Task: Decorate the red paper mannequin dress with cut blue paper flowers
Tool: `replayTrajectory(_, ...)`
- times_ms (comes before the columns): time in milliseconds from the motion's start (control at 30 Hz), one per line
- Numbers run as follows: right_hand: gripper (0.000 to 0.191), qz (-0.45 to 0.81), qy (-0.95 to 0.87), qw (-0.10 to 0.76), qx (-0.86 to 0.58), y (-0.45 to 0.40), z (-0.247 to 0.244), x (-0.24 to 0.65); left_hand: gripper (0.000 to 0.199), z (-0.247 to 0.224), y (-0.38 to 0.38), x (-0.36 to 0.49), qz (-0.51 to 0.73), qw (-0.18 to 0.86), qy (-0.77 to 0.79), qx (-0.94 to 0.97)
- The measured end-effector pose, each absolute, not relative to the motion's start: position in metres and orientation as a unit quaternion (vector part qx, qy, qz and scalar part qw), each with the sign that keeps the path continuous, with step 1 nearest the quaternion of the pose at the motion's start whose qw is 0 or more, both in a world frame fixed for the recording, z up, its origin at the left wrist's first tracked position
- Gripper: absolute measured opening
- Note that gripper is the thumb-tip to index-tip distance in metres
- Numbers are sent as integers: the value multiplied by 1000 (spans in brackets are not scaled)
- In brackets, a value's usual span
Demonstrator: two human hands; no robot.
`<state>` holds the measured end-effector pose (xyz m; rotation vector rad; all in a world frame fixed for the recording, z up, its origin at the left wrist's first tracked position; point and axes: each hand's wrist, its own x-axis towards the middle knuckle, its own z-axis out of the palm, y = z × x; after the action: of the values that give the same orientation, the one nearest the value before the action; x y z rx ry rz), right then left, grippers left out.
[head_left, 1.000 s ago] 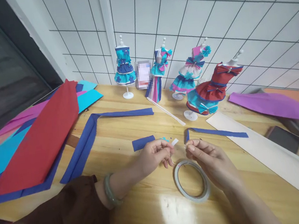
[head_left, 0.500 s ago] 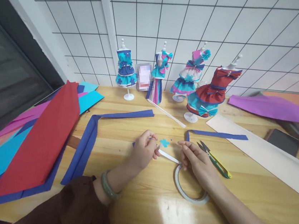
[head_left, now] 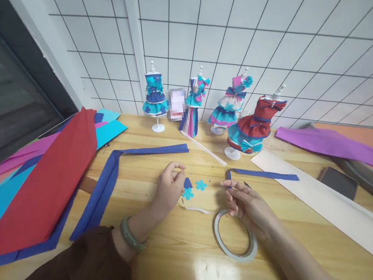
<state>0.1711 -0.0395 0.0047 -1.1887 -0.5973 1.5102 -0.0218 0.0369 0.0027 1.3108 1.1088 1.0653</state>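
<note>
My left hand [head_left: 171, 184] is raised over the table with its fingers curled together; whether something tiny sits between the fingertips cannot be made out. Just right of it lie two small light-blue paper flowers, one [head_left: 188, 193] near a dark blue scrap [head_left: 187, 183], the other [head_left: 201, 185] between my hands. My right hand [head_left: 242, 199] has thumb and fingers pinched, with a small pale bit at the fingertips. Below it lies a roll of white tape [head_left: 219, 239], its loose strip [head_left: 199, 209] running left under my left hand. Scissors are mostly hidden behind my right hand.
Small dress forms in paper dresses [head_left: 155, 94] [head_left: 260, 124] stand at the back by the tiled wall. Coloured paper sheets [head_left: 52, 173] lie left, blue strips [head_left: 104, 189] [head_left: 264, 174] on both sides, a long white sheet [head_left: 328, 204] and a dark phone [head_left: 338, 183] at right.
My left hand has let go of the tape strip and moved slightly left; the strip now lies slack. A second light-blue flower shows beside it. The view has shifted a little.
</note>
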Motion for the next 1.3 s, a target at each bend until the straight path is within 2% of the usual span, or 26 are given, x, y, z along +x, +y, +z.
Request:
replayTrajectory(233,25,631,-248,566,-469,-37,13,179,16,0,34,-20,453,549,446,542)
replayTrajectory(467,27,554,-266,631,-474,-32,25,198,19,2,36,-19,454,548,447,542)
replayTrajectory(800,27,493,-305,677,-453,-22,66,231,22,10,41,-12,439,546,454,551)
replayTrajectory(1033,22,459,-300,767,-332,-7,113,242,23,46,53,3,457,524,425,580)
replayTrajectory(1300,21,452,-282,805,-260,-16,136,253,29,109,89,56,514,371,349,691)
